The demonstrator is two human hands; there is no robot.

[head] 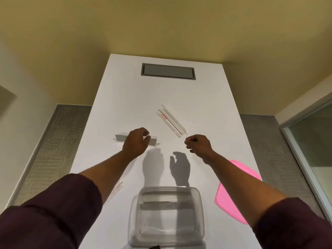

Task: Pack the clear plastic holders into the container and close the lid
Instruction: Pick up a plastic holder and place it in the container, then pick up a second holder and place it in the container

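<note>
A clear plastic container [167,215] stands open at the near edge of the white table, with at least one clear holder lying inside it. Its pink lid [231,191] lies flat to the right, partly under my right forearm. One clear holder [122,137] lies across the table's left side; my left hand [137,143] hovers over its middle, fingers curled and apart, holding nothing. A second clear holder [171,121] with red print lies diagonally further back. My right hand [197,145] is just short of its near end, fingers curled in, empty. A third holder [117,187] peeks out beside my left forearm.
The white table [206,108] is long and narrow, with a grey cable hatch [168,71] set into its far end. Grey carpet lies on both sides. A glass partition [312,141] stands at the right.
</note>
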